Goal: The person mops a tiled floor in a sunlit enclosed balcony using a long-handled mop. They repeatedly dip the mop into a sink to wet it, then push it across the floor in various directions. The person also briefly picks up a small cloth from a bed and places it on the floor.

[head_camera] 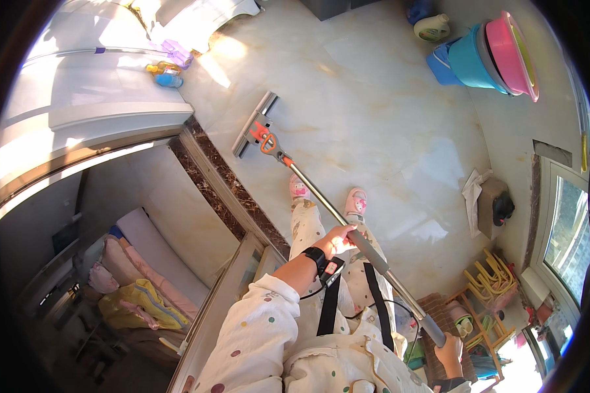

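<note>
A long-handled squeeze mop (pixel 327 200) slants across the view, its metal pole fitted with grey grips and orange joints. Its flat, wide head (pixel 256 124) rests on the pale marbled floor (pixel 373 113), beside a dark marble threshold (pixel 221 172). My left hand (pixel 341 239) wraps around the pole at the upper edge of the middle grey grip. Near the pole's grey end, my right hand (pixel 450 350) holds the handle low on the right. The underside of the mop head is hidden.
My feet in pink slippers (pixel 357 201) stand behind the mop head. An open doorway on the left shows a sofa (pixel 162 255) with clothes. Stacked basins (pixel 477 59) stand upper right, a cardboard box (pixel 489 206) by the right wall. Bottles (pixel 168 79) sit upper left; yellow stools (pixel 491 277) lower right.
</note>
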### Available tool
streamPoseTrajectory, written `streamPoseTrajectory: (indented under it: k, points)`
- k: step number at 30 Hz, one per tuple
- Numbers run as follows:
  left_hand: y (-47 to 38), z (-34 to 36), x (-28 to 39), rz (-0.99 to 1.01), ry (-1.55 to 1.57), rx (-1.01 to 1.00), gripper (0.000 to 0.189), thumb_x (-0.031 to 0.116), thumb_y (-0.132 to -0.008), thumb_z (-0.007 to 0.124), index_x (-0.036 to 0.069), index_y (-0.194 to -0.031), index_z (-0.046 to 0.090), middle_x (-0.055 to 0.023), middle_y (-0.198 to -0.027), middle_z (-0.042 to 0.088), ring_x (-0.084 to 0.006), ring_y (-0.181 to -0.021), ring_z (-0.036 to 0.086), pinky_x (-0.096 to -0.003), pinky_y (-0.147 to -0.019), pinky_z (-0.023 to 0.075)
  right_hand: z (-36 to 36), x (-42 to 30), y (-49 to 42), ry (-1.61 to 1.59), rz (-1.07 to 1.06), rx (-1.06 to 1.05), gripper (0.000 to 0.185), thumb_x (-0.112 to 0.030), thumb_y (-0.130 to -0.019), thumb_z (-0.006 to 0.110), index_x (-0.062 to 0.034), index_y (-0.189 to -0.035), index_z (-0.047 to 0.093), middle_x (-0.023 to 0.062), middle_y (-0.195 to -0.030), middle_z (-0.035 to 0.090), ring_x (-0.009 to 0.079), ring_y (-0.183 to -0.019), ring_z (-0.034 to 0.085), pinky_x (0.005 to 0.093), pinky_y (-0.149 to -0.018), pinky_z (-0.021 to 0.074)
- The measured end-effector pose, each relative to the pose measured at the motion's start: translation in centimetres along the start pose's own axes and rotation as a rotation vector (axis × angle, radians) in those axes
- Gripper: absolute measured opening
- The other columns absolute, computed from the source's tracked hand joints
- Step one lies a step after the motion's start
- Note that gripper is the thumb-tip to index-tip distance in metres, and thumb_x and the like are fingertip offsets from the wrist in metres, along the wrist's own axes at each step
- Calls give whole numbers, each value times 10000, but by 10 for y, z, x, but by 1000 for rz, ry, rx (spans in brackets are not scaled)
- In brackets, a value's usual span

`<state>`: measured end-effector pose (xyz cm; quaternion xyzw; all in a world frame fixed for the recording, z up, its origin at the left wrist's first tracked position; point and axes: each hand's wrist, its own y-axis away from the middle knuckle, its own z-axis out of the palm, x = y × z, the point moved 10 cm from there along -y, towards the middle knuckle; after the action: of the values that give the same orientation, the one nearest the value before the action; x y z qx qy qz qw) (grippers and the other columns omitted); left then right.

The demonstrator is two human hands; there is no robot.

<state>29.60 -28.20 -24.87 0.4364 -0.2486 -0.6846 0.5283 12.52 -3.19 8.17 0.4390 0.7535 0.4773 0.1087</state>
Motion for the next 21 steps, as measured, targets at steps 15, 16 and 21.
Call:
streamPoseTrajectory:
  k: [15,16,21]
  points:
    - [64,-45,121,151,-376,69,181,182,-811,501,3,-840,503,-126,-790,573,-233,-761,577,-376,-743,467,21,-129,9,-127,-37,60,191,-135,-551,630,-47,-714,586,157,-605,581,328,-606,585,395,-588,464]
    - [65,-50,135,178,-380,88,179,182,-807,507,5,-835,500,-126,-786,572,-232,-756,578,-365,-734,469,24,-138,5,-178,-35,68,203,-123,-541,632,-29,-714,582,172,-608,576,339,-614,579,393,-582,459]
    - [68,-56,197,238,-386,106,168,180,-800,516,16,-831,499,-119,-768,571,-220,-726,582,-322,-691,468,18,-185,-18,-220,-121,157,244,-100,-540,624,1,-756,569,197,-651,575,352,-624,570,400,-581,455]
